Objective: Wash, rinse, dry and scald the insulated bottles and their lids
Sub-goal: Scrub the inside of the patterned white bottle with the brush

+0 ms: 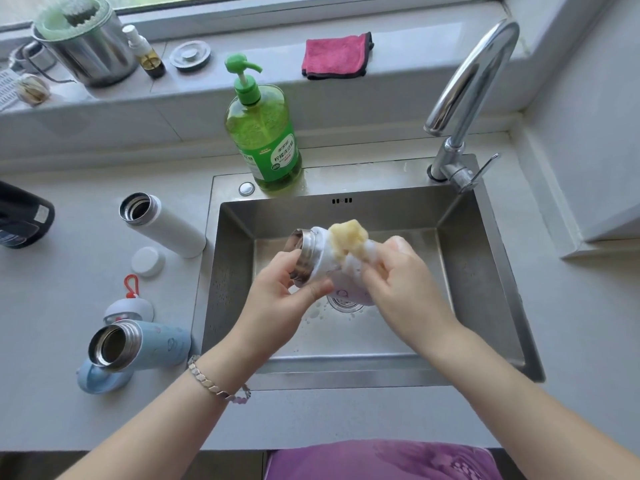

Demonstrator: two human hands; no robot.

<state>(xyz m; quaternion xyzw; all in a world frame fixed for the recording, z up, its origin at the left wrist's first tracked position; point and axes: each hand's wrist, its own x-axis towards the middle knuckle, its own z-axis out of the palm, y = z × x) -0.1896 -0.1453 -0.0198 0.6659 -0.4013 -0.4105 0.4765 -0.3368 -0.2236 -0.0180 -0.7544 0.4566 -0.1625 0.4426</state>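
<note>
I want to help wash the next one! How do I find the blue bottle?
Find the steel sink, then look at the counter on its left. Two open bottles are there; the blue bottle is the nearer one, beside a blue lid. The white bottle behind it is taller and slimmer.

Beyond the fingers [394,258], the soap bottle [259,123] is wearing a green label [277,159] that is showing white Chinese characters, seemingly 柠檬洗洁精. The smaller print around them is blurring too much to read.
</note>
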